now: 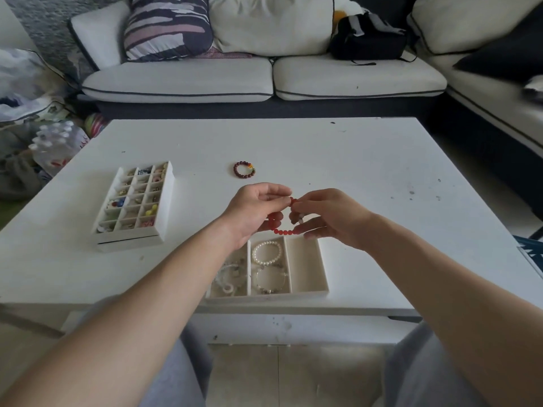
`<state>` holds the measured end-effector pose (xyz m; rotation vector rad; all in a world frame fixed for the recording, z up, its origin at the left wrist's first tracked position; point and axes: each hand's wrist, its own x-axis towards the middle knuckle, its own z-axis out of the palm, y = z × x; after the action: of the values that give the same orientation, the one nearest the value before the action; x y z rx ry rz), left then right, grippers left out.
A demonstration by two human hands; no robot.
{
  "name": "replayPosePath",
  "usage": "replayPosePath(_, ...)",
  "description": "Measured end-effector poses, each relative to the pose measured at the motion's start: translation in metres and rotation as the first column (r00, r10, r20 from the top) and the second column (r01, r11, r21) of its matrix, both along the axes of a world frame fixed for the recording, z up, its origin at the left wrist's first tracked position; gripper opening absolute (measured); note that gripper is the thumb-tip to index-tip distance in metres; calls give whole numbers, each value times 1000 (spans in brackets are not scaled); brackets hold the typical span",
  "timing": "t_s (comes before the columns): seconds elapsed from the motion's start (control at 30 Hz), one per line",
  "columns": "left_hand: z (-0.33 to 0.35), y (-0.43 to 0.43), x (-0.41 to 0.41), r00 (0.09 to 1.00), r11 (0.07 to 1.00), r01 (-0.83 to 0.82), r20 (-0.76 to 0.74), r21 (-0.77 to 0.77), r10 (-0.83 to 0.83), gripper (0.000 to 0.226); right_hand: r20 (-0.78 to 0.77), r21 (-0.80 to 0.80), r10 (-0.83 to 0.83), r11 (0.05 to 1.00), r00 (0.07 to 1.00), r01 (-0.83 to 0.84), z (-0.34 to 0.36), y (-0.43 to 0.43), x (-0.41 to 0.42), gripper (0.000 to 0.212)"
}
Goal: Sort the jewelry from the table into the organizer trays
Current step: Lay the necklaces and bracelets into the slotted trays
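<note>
A red bead bracelet (282,231) hangs between both hands just above the near tray. My left hand (252,210) pinches its top from the left and my right hand (329,215) pinches it from the right. Below them sits a white three-slot tray (323,270). Its left slot holds pale jewelry, partly hidden by my left wrist. The middle slot holds a pearl bracelet (267,253) and a thin bangle (271,281). The right slot is bare. A dark red bead bracelet (244,169) lies on the white table (352,171) beyond my hands.
A white organizer (133,202) with many small compartments of earrings and rings sits on a second tray at the left of the table. A sofa with cushions and a black bag (367,39) stands behind the table. Plastic bottles (55,142) lie on the floor at left.
</note>
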<state>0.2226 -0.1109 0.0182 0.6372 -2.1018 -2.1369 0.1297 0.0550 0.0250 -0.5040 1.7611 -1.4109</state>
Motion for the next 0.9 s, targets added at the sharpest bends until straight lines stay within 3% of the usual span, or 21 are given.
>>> replayPosePath(0.13, -4, 2, -8, 999, 999, -35, 22, -3, 35, 16, -78, 23, -78, 997, 994, 80, -7, -3, -5, 19)
replayPosePath(0.5, -3, 3, -19, 1000, 989, -19, 17, 146, 16, 2, 301, -200, -15, 977, 953, 79, -20, -8, -8, 34)
replayPosePath(0.9, 3, -8, -18, 1000, 968, -13, 3, 250, 12, 4, 162, -110, 53, 993, 985, -36, -28, -4, -12, 25)
